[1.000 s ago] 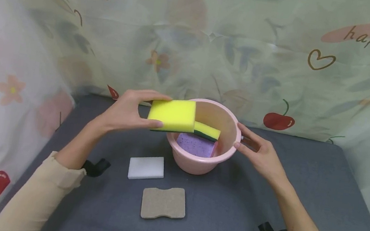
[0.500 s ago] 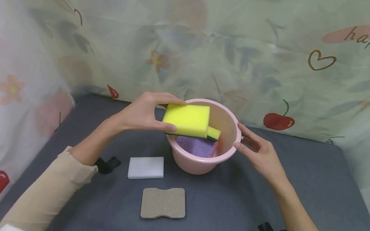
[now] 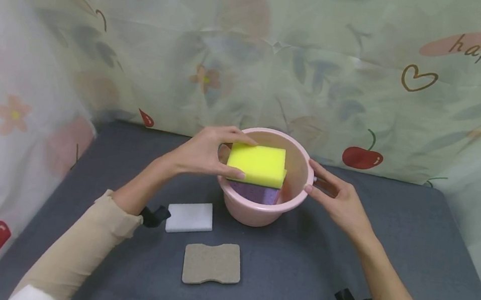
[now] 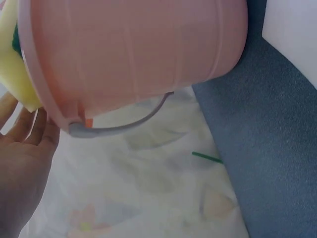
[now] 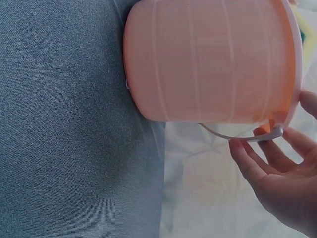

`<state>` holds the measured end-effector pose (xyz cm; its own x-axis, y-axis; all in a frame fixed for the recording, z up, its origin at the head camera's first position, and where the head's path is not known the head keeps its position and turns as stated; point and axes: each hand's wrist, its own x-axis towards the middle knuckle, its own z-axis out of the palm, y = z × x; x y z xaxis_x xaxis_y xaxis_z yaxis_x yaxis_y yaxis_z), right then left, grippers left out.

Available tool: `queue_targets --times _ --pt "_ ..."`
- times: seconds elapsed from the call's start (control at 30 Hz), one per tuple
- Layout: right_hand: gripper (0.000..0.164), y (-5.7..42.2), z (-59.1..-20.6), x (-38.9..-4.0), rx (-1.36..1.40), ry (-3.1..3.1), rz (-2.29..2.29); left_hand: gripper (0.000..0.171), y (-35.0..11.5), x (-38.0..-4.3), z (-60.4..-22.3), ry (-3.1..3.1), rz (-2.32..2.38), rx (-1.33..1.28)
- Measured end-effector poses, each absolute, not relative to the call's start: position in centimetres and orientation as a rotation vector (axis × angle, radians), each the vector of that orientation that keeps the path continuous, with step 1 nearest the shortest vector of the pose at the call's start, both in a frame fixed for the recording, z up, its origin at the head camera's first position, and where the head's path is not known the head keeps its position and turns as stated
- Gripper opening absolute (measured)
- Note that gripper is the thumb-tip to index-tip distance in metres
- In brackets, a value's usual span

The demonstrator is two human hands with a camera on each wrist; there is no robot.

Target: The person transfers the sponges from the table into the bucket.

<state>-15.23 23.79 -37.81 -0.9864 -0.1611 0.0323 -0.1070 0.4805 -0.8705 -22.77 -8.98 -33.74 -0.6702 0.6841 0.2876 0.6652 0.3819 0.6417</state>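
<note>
The left hand [image 3: 210, 152] has carried the yellow sponge [image 3: 257, 165] rightward over the past second, from the left rim of the pink bucket [image 3: 252, 216] to a spot over its mouth, and a little nearer. Its grip is closed on the sponge, thumb along the near side and fingers at the far side, so nothing has been let go yet. The left wrist view shows yellow foam standing out past the rim, so the sponge seems not yet fully down inside; whether it touches what lies below cannot be told. The move has hidden most of a second yellow sponge [image 3: 285, 174] in the bucket, leaving a sliver at the right, while a purple sponge [image 3: 255, 193] shows at the near side. The right hand [image 3: 341, 198] has stayed put, its grip grasping the bucket's right rim beside the end of the grey handle [image 5: 218, 133], which probably steadies the bucket. For the work in hand, the sideways carry looks about done, with lowering and release outstanding. The white pad [image 3: 189, 218] and the grey-brown pad [image 3: 213, 264] have not moved: both lie flat on the dark bench [image 3: 304, 290], near and left of the bucket, neither touched by a hand.
</note>
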Motion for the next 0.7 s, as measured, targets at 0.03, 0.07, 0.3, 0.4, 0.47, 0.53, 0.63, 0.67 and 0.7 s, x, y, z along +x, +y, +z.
queue_targets --times 0.03,0.07,0.3,0.4,0.47,0.53,0.63,0.67,0.7 --pt "0.063 23.8 -37.8 -15.22 -0.241 2.658 -1.555 0.062 -8.87 -22.82 -33.84 2.591 1.179 1.273" --pt "0.063 23.8 -37.8 -15.2 -0.243 2.659 -1.555 0.062 -8.75 -22.86 -33.93 2.593 1.173 1.284" --pt "0.063 23.84 -37.78 -15.14 -0.25 2.655 -1.558 0.059 -8.26 -22.92 -34.4 2.582 1.159 1.338" --pt "0.063 23.85 -37.81 -15.14 -0.254 2.659 -1.557 0.06 -8.21 -22.87 -34.5 2.584 1.142 1.326" --pt "0.063 23.84 -37.81 -15.14 -0.251 2.66 -1.558 0.061 -8.17 -22.81 -34.54 2.586 1.129 1.32" --pt "0.063 23.81 -37.82 -15.14 -0.246 2.664 -1.555 0.061 -8.12 -22.79 -34.6 2.591 1.112 1.326" --pt "0.064 23.77 -37.83 -15.14 -0.24 2.673 -1.55 0.061 -8.01 -22.77 -34.66 2.586 1.098 1.335" --pt "0.064 23.76 -37.84 -15.14 -0.239 2.678 -1.546 0.06 -7.98 -22.77 -34.69 2.584 1.093 1.337" --pt "0.064 23.75 -37.84 -15.14 -0.238 2.681 -1.544 0.06 -7.95 -22.75 -34.7 2.582 1.088 1.338"
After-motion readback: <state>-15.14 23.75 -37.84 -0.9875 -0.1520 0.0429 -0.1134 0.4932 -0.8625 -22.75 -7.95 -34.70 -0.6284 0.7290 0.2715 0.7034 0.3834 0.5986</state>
